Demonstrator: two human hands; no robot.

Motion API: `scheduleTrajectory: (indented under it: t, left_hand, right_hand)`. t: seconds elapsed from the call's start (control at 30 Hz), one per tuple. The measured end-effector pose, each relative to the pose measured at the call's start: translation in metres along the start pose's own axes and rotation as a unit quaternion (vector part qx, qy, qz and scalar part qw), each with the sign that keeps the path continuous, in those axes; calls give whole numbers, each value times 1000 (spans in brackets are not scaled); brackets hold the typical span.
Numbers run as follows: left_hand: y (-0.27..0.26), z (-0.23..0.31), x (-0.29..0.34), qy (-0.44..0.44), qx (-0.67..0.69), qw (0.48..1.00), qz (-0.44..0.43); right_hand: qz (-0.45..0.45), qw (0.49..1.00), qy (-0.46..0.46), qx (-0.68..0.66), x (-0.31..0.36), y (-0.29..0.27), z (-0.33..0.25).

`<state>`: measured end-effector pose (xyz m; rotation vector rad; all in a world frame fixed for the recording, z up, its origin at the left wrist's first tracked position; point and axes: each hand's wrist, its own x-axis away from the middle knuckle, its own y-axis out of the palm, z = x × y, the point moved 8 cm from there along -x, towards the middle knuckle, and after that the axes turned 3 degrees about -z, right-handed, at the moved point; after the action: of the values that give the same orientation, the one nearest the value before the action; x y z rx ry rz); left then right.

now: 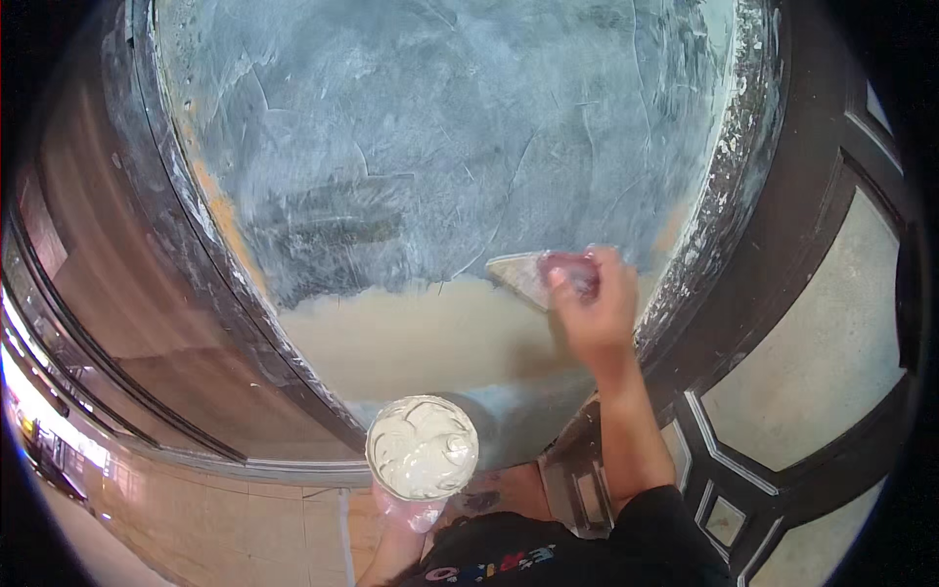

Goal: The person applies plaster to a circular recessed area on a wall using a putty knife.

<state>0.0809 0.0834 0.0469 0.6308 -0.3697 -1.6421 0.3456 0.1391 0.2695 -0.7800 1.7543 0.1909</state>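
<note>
My right hand (599, 311) is closed on the reddish handle of a putty knife (523, 274), whose broad, pale blade lies at the wall surface. The blade is at the upper edge of a smooth cream band of putty (411, 338); above it the wall (440, 147) is blue-grey with streaks and scratches. Low in front of me, my left hand (409, 511) holds a round tub of putty (423, 448) from beneath. Creamy, swirled putty fills the tub close to its rim. The left fingers are mostly hidden under the tub.
Dark, paint-spattered frames (736, 157) border the wall on both sides. To the right stands a dark door (782, 430) with pale panels; brown wood panelling (147, 284) is on the left. Beige floor tiles (245, 519) lie below.
</note>
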Motion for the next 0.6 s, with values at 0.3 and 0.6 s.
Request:
scheduleTrajectory:
  t: [0.3, 0.6]
  left_hand:
    - [11, -35, 5, -76, 365, 927, 32]
    - [28, -45, 14, -88, 376, 922, 36]
  right_hand:
    - [22, 999, 35, -9, 4, -4, 27]
    - [-163, 976, -132, 56, 40, 52, 3]
